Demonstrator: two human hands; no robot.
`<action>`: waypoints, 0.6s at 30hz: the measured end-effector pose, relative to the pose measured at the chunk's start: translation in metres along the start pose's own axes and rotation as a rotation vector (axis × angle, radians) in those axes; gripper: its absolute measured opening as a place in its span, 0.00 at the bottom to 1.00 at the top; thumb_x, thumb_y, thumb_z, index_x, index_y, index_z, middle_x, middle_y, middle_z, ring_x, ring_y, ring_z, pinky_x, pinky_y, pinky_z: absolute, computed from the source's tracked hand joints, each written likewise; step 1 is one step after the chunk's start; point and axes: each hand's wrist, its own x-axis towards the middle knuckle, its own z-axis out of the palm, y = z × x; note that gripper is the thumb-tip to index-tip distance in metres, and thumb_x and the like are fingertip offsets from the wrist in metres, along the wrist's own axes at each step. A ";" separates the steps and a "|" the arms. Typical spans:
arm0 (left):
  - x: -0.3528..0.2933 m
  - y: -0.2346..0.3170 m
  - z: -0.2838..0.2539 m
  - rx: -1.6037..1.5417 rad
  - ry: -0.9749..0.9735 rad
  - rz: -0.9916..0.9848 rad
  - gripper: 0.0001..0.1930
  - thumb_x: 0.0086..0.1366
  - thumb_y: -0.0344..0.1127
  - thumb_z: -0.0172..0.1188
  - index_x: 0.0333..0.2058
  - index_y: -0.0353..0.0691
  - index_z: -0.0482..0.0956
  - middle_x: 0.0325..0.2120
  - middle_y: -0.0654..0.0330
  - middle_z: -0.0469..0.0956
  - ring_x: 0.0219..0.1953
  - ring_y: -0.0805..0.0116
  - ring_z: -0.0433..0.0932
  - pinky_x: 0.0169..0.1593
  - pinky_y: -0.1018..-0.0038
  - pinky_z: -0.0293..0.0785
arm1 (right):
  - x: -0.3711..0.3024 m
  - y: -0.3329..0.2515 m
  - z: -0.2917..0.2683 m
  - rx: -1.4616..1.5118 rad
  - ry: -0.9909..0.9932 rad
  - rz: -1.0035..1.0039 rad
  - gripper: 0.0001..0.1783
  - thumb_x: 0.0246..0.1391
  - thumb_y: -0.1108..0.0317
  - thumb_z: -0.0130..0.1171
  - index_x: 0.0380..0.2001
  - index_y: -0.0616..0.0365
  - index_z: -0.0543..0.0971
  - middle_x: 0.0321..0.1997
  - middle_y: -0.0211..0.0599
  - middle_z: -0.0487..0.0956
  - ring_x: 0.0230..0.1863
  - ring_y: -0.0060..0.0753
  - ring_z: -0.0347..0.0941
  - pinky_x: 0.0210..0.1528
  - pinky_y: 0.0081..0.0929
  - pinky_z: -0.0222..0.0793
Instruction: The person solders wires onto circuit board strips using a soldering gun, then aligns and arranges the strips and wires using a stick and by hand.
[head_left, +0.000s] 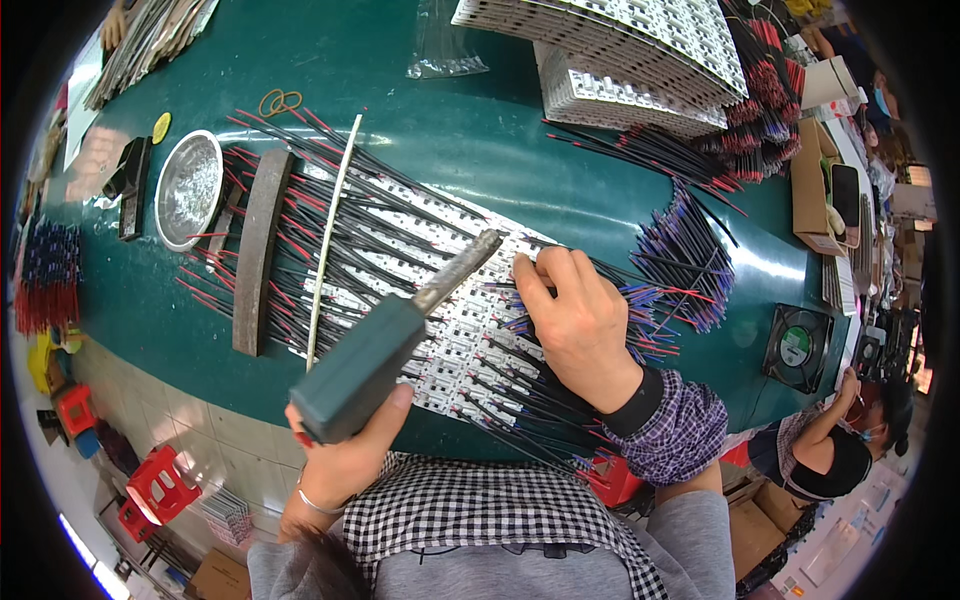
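Left hand point(350, 450) closed around the soldering iron point(365, 362), aimed over the boards point(468, 322); right hand point(580, 315), fingers curled near them, any hold indiscernible. A bar point(263, 255) crossed the wires point(372, 255), presumably as weight.

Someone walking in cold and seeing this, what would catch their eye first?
Probably the chunky dark green tool in the person's left hand, its metal end slanting over white boards mid-table. Next, the mass of black wires spread across those boards, and the stacked white panels at the top of the view, right of centre.
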 end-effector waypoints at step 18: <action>-0.012 -0.006 -0.008 -0.409 0.027 -0.142 0.30 0.57 0.24 0.65 0.58 0.26 0.68 0.49 0.45 0.77 0.27 0.67 0.77 0.24 0.74 0.73 | -0.012 -0.007 -0.016 0.110 -0.054 0.021 0.24 0.45 0.74 0.58 0.49 0.67 0.79 0.35 0.34 0.71 0.36 0.32 0.72 0.30 0.26 0.70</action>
